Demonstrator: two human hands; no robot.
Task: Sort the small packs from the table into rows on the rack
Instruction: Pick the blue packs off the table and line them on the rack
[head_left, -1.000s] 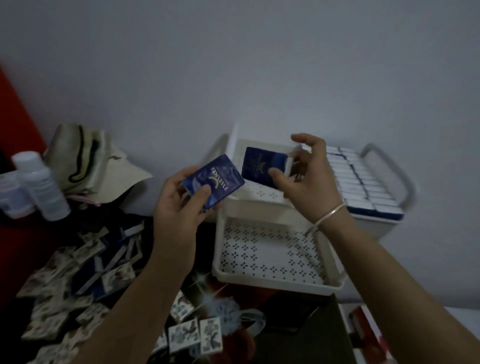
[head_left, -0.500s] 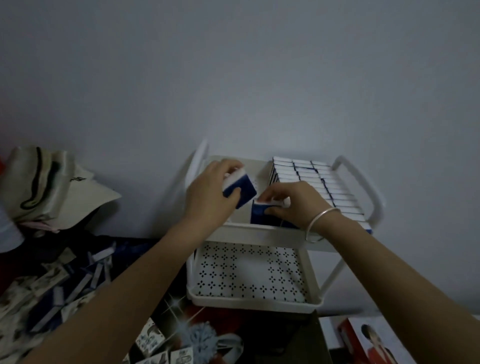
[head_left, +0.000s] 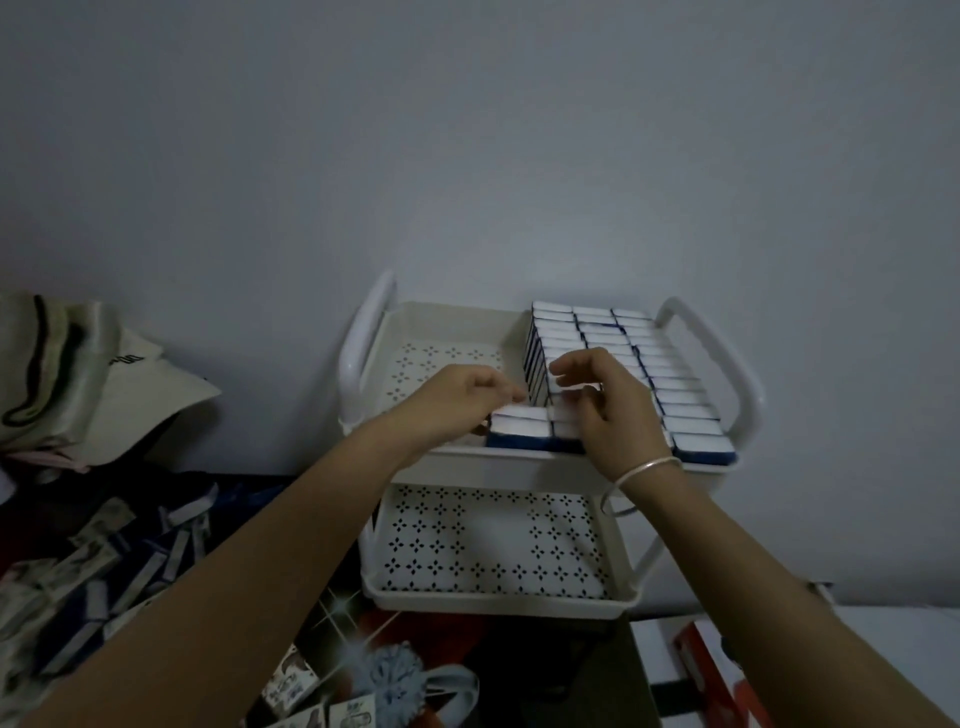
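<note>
Upright, blue-and-white packs (head_left: 623, 353) fill rows on the rack (head_left: 519, 462).

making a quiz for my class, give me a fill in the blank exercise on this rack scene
1. The rows of packs stand on the ____ shelf of the white rack.
2. The lower shelf holds ____ packs.
3. A bangle sits on the ____ wrist.
4. The left hand is at the ____ edge of the packs.

Missing words: upper; no; right; left
</note>
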